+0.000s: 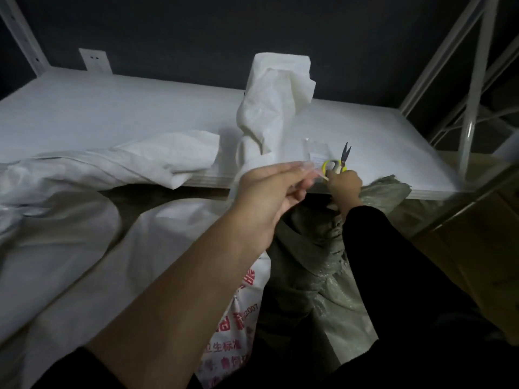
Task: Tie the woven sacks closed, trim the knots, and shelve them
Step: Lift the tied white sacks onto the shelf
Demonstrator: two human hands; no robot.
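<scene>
Green sack [306, 276], one; scissors [342, 160], one pair.

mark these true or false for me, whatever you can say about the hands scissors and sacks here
1. The right hand holds scissors with yellow handles. True.
2. The scissor blades point down into the green sack. False: they point up and away, over the shelf.
3. A white sack stands upright on the shelf. True.
4. The left forearm is covered by a black sleeve. False: it is bare; the right arm is the one in a black sleeve.
5. The sack with red print lies on the shelf. False: it sits low, below the shelf edge, beside the left forearm.
</scene>
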